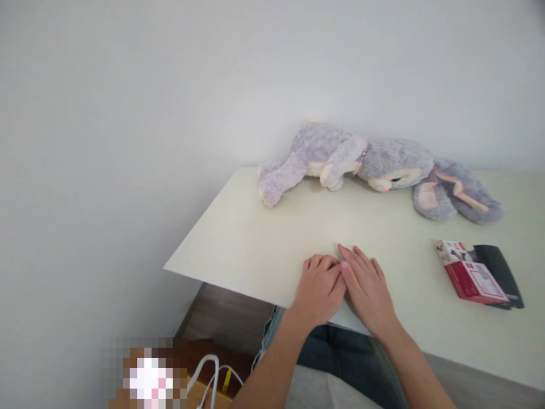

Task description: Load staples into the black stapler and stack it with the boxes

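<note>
Your left hand (321,287) rests palm down on the near edge of the pale table (238,238), its fingers bent and drawn close together. The fingertips tuck out of sight, so you cannot tell from here whether they close on anything. Your right hand (367,289) lies beside it, also palm down, with its fingers stretched out over the table and slightly spread, clasping nothing that shows. The two hands touch where your right thumb meets the side of your left hand. The table sits right in front of you, its left corner pointing toward the wall (149,113).

Beyond your hands, well apart from them, a grey toy rabbit (395,159) lies on its side along the back of the table, near the wall. Its feet point to your left, its long ears flop to your right, and a string of beads circles its neck.

To the right of your right hand, a red and white box (474,281) lies at a slant, partly over a flat black object (496,267) that you cannot make out clearly. Below the table's left side you see the floor (234,309), a white cable (217,369) and a small yellow strip (227,379).
</note>
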The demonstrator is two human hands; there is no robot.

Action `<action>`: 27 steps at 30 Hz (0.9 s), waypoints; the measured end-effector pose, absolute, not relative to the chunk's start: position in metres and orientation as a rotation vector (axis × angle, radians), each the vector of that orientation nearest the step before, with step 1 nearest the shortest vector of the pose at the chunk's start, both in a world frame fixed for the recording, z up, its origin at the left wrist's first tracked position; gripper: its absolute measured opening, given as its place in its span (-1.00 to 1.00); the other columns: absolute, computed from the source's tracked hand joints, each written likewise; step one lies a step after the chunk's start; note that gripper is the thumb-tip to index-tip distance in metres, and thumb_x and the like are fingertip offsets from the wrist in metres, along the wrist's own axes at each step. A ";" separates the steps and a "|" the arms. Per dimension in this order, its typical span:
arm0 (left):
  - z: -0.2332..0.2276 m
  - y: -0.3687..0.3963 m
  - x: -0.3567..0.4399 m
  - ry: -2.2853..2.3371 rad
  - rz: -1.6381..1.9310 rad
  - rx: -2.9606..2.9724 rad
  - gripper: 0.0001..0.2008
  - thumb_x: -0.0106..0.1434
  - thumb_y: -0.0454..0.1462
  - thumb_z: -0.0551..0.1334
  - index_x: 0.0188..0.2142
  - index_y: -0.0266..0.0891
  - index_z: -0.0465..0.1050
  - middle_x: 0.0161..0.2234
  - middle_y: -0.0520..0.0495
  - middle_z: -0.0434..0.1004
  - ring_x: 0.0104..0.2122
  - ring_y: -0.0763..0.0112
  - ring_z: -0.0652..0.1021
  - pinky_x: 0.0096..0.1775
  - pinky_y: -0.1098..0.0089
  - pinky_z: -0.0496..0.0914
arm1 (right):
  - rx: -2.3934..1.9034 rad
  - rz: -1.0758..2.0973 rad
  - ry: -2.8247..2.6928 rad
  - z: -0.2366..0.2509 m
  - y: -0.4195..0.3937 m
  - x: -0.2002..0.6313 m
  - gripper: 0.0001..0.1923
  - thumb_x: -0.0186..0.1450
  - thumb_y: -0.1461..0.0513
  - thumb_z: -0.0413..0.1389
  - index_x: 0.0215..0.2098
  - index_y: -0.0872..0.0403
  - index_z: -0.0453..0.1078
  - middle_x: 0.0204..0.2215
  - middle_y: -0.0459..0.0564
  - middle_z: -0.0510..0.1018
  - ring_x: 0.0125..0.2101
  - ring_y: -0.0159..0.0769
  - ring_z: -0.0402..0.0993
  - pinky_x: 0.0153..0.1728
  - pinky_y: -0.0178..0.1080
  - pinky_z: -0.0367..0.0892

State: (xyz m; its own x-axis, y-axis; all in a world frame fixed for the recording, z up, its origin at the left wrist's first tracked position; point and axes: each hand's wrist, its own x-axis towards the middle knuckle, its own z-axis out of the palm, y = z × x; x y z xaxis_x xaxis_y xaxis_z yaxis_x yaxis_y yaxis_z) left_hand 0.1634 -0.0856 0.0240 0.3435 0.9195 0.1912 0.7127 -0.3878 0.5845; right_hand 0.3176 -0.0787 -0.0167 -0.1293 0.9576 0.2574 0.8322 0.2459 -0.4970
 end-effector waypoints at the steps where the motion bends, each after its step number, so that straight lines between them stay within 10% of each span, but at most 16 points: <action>1: 0.024 -0.084 0.165 1.411 0.697 2.213 -0.59 0.54 -0.16 -0.10 -0.11 -0.09 0.53 -0.06 -0.03 0.62 0.00 0.29 0.49 0.13 0.19 0.26 | -1.633 0.332 -2.006 -0.019 -0.079 0.318 -0.46 0.55 0.01 -0.31 0.43 -0.15 0.09 0.37 -0.17 0.29 0.42 -0.17 -0.01 0.39 0.13 -0.11; 7: 0.021 -0.075 0.171 1.369 0.684 2.150 -0.45 0.55 -0.03 -0.13 -0.34 -0.19 0.52 -0.40 -0.02 0.63 -0.34 0.38 0.55 -0.14 0.30 0.26 | -1.636 0.265 -2.081 -0.027 -0.078 0.322 -0.45 0.55 0.04 -0.32 0.45 -0.13 0.04 0.40 -0.18 0.22 0.44 -0.16 -0.09 0.39 0.16 -0.10; 27: 0.022 -0.074 0.170 1.385 0.756 2.042 -0.40 0.55 -0.01 -0.18 -0.34 -0.19 0.52 -0.40 0.00 0.63 -0.40 0.42 0.52 -0.19 0.33 0.27 | -1.629 0.301 -2.111 -0.023 -0.079 0.323 -0.47 0.55 0.08 -0.32 0.42 -0.15 0.12 0.41 -0.19 0.18 0.45 -0.14 -0.11 0.38 0.20 -0.04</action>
State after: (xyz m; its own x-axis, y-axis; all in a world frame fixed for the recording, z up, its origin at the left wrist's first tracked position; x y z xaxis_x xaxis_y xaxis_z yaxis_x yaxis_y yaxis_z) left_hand 0.1702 -0.0742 0.0216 0.3095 0.9401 0.1427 0.6284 -0.3148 0.7114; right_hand 0.3226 -0.0791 -0.0228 -0.1979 0.9555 0.2189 0.8565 0.2771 -0.4355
